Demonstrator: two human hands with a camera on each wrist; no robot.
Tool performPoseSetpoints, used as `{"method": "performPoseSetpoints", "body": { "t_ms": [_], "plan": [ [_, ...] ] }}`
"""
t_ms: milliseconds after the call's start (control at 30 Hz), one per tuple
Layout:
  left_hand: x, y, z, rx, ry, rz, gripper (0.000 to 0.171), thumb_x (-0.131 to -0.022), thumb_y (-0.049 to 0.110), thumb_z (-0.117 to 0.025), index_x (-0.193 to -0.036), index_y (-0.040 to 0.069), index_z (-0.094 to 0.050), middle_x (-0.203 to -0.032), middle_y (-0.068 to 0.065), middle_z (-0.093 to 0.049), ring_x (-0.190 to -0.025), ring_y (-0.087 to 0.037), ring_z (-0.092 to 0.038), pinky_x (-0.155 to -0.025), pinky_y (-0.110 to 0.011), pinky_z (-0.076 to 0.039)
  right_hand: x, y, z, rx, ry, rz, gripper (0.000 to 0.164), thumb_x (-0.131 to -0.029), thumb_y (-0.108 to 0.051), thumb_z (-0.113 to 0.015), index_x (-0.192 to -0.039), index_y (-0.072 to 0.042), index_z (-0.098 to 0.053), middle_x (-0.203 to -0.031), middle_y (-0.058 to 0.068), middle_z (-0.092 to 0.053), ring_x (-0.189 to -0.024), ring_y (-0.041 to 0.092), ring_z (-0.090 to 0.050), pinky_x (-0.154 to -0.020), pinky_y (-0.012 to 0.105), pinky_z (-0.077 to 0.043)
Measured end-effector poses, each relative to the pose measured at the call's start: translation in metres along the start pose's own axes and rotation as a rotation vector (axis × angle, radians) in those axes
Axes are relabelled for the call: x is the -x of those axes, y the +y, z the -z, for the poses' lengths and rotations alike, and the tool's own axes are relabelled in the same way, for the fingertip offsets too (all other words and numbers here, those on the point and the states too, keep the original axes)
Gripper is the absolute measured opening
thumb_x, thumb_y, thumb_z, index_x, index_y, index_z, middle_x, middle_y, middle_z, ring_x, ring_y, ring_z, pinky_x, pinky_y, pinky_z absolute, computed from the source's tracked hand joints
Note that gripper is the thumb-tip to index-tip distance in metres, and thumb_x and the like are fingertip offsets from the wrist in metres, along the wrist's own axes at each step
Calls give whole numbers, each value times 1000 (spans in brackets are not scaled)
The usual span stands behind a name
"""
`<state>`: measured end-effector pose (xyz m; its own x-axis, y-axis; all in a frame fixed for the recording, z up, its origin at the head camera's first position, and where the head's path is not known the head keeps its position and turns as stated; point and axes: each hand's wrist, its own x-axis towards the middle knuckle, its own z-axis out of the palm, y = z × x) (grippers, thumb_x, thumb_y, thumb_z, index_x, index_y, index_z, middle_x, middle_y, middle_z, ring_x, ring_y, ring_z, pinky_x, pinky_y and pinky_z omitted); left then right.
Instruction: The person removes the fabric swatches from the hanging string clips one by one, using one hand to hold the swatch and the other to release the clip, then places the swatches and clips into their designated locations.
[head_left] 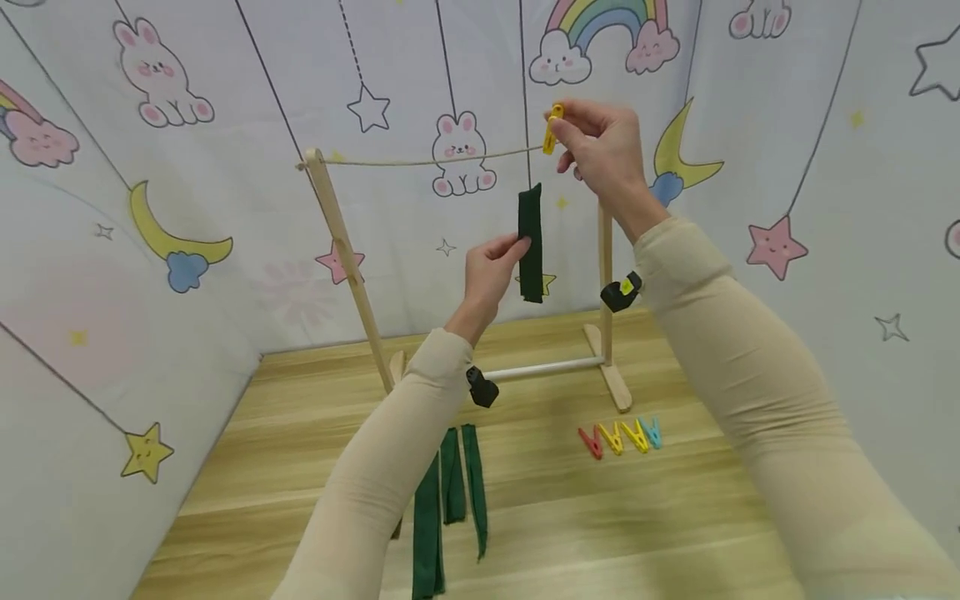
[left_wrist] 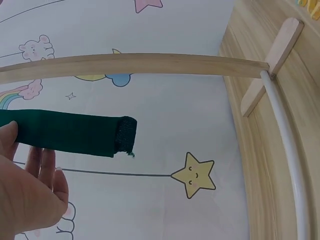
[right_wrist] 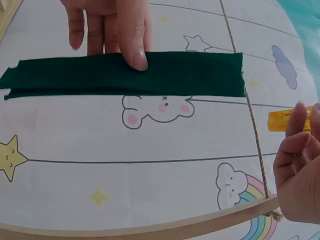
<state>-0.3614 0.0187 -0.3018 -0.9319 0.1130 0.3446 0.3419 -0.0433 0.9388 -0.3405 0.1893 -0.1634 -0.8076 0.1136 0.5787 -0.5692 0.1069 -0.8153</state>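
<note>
My left hand [head_left: 489, 273] pinches a dark green fabric strip [head_left: 531, 271] at its side, thumb in front. The strip hangs upright, its top end just below the cord [head_left: 405, 163] in the head view. In the right wrist view, that end of the strip [right_wrist: 200, 75] overlaps the cord [right_wrist: 254, 127]. My right hand [head_left: 606, 148] pinches a yellow clothespin [head_left: 553, 132] between thumb and fingers. In the head view the clothespin overlaps the cord, above the strip. The strip's lower end [left_wrist: 126, 135] looks folded and frayed in the left wrist view.
A wooden rack carries the cord, with a left post [head_left: 352, 275], a right post [head_left: 606, 283] and a white lower bar [head_left: 543, 368]. Several clothespins [head_left: 634, 435] lie in a row on the wooden surface [head_left: 540, 517]. More green strips [head_left: 427, 533] lie left of them.
</note>
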Motion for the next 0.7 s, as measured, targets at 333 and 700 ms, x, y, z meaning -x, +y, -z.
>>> {"method": "performPoseSetpoints", "body": {
  "t_ms": [333, 700],
  "plan": [
    [25, -8, 14, 81, 10, 67, 37, -95, 22, -71, -127, 3, -68, -123, -8, -68, -103, -16, -66, -92, -31, -52, 24, 7, 16, 208, 20, 52, 36, -93, -23, -73, -125, -6, -70, -111, 4, -73, -105, 15, -58, -83, 22, -48],
    [46, -23, 30, 144, -26, 123, 39, -97, 22, -69, -132, 4, -65, -117, -12, -70, -90, -16, -70, -81, -35, -58, 57, 39, 43, 224, 26, -79, 45, -88, -31, -78, -122, -2, -71, -110, 3, -72, -96, 15, -65, -86, 28, -54]
  ]
}}
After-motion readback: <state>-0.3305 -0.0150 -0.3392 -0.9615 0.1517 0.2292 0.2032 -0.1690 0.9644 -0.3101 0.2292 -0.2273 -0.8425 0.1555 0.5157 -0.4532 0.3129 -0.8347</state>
